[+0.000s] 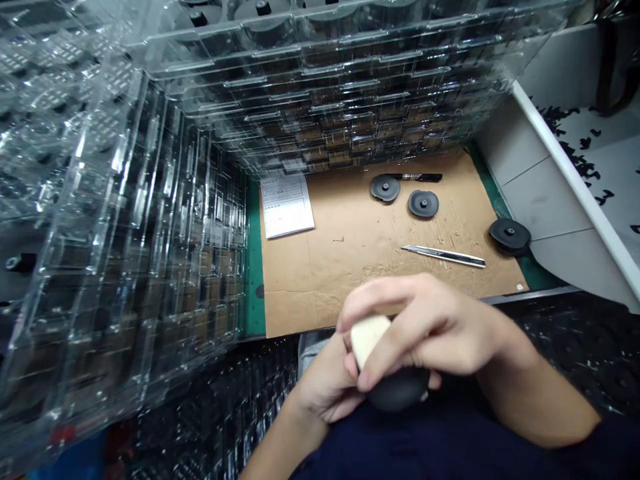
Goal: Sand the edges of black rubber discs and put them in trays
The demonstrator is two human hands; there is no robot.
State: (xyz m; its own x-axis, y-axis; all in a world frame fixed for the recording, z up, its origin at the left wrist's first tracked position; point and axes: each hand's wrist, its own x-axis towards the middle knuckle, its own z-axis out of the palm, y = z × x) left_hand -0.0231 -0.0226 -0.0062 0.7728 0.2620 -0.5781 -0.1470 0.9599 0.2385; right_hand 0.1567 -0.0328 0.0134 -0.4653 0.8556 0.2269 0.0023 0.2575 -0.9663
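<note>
Right hand (430,323): pinching pale block (368,335), your side of cardboard (345,260).
Left hand (331,383): meeting it, holding black disc (399,392).
Disc: best kept braced, your pressure even.

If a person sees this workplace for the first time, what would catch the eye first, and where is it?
Probably the tall stacks of clear plastic trays, walling the cardboard sheet at back and left. Next, at the front, the cream block, gripped by the right hand, stands out beside the dark rounded part cradled in the left hand. On the sheet's right half, a slim utility knife lies nearer than two black discs.
</note>
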